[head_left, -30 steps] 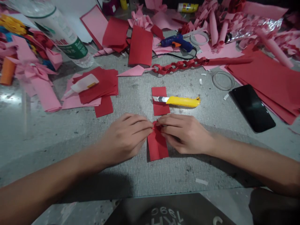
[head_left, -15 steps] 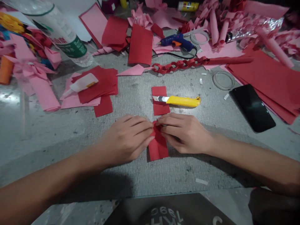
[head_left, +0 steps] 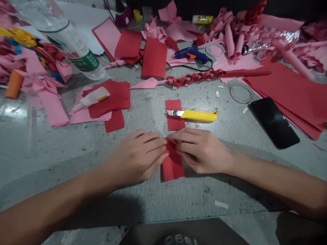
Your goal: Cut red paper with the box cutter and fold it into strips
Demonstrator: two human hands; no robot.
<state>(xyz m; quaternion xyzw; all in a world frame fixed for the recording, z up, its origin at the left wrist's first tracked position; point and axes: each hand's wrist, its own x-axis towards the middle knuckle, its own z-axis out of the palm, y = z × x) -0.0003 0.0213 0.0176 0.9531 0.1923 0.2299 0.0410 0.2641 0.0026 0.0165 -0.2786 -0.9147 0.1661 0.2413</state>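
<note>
A small piece of red paper (head_left: 172, 166) with a crease along its length lies on the grey table between my hands. My left hand (head_left: 145, 154) grips its left edge, fingers bent and pressed together near the far end. From the other side my right hand (head_left: 200, 149) pinches the paper's far corner with its fingertips. The fingertips of both hands nearly meet there and hide the far edge. Just beyond them rests another red paper piece (head_left: 175, 125), with a yellow utility knife (head_left: 199, 115) lying across it, blade out to the left.
A stack of red paper (head_left: 119, 93) carries a white glue bottle (head_left: 95, 96) at the left. Behind stand a plastic bottle (head_left: 81, 61), a blue glue gun (head_left: 191, 53) and a red paper chain (head_left: 194, 78). A phone (head_left: 274, 122) lies right, beside large red sheets (head_left: 288, 88).
The whole view has shifted slightly, so things sit a little lower. Both hands stay on the red paper, and the right fingertips have moved a little across its far end.
</note>
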